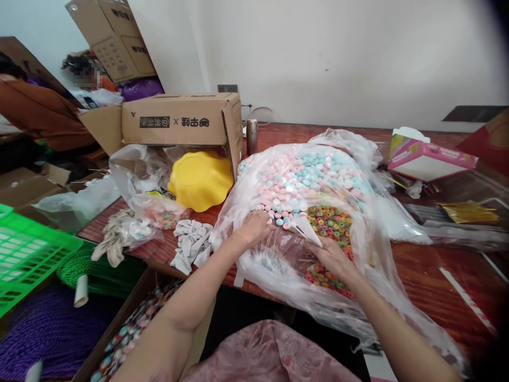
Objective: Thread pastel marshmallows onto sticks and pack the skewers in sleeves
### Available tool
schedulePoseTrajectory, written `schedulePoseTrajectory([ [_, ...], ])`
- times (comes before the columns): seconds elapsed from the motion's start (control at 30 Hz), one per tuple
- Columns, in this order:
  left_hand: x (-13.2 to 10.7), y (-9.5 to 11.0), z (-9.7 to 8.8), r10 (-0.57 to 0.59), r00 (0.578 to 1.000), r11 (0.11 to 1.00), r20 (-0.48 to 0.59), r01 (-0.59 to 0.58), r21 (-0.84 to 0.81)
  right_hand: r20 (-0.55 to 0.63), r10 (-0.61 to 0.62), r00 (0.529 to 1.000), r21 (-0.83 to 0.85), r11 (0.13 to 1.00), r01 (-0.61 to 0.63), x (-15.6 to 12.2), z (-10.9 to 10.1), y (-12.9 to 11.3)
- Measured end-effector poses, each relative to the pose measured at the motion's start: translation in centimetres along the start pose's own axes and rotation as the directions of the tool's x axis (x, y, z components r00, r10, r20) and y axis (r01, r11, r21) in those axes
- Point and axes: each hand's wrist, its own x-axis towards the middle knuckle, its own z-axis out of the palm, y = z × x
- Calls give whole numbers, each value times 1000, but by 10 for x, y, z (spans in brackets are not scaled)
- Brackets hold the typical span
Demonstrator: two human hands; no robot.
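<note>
Pastel pink, blue and white round beads (292, 175) lie heaped on a large clear plastic bag (274, 260) on the table. Small multicoloured ring-shaped pieces (330, 223) lie beside them, partly under the plastic. At the near edge of the pastel heap, my left hand (254, 228) has its fingers curled together; what they pinch, if anything, is too small to make out. My right hand (334, 257) grips a flat white strip (309, 230), with thin pale sticks or threads alongside it. The strip's far end reaches toward the pastel beads.
A cardboard box (178, 121), a yellow wavy-edged dish (201, 180) and a grey cloth (193, 244) are on the left. Behind stands a metal flask (252, 137). A pink-and-white carton (431, 159) sits at right. Green crate (35, 254) lower left; people sit beyond.
</note>
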Motion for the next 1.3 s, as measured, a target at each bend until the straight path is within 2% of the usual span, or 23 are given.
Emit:
schedulePoseTrajectory([
  [0.1,14,-3,18,-22,999,1000,-23,22,4,-6,37,999,14,999,-37,-5,2,4],
  [0.2,17,-10,29,-40,998,999,-39,39,-27,36,71,997,47,996,-72,-14,3,2],
  [0.3,18,-18,28,-32,999,996,-19,30,-84,97,122,988,128,983,-134,-23,0,-1],
  [0.4,23,-20,24,1,1000,994,-25,-3,-110,60,167,984,223,959,-177,-25,0,0],
  [0.53,31,-20,26,74,996,997,-42,-74,6,-13,179,984,318,933,-166,-22,6,-1],
  [0.7,21,-17,31,177,983,959,48,-183,217,-49,217,975,341,921,-188,-21,13,2],
  [0.77,17,-14,32,199,977,945,72,-211,249,-80,197,977,310,937,-163,-19,15,6],
  [0.87,17,-9,35,199,979,959,51,-205,194,-137,99,986,212,975,-68,-17,19,9],
  [0.93,20,-7,37,182,983,979,-4,-181,95,-151,55,987,152,988,-32,-17,21,8],
  [1.0,20,-5,38,115,989,986,-90,-124,-107,-155,74,985,127,990,-54,-20,22,6],
  [1.03,18,-4,38,51,991,961,-123,-82,-263,-156,91,984,123,990,-72,-23,21,4],
  [1.07,16,-3,36,-24,992,896,-128,-36,-443,-160,104,982,124,989,-85,-26,21,3],
  [1.1,12,-1,34,-91,991,783,-96,12,-622,-167,112,979,128,988,-91,-29,20,2],
  [1.17,2,5,26,-159,987,465,26,98,-880,-183,110,977,146,986,-84,-35,19,1],
  [1.23,-9,12,18,-176,977,177,120,152,-972,-202,97,975,184,981,-59,-39,21,-2],
  [1.3,-19,20,13,-225,963,-9,146,147,-989,-194,84,977,223,974,-39,-42,26,-7],
])
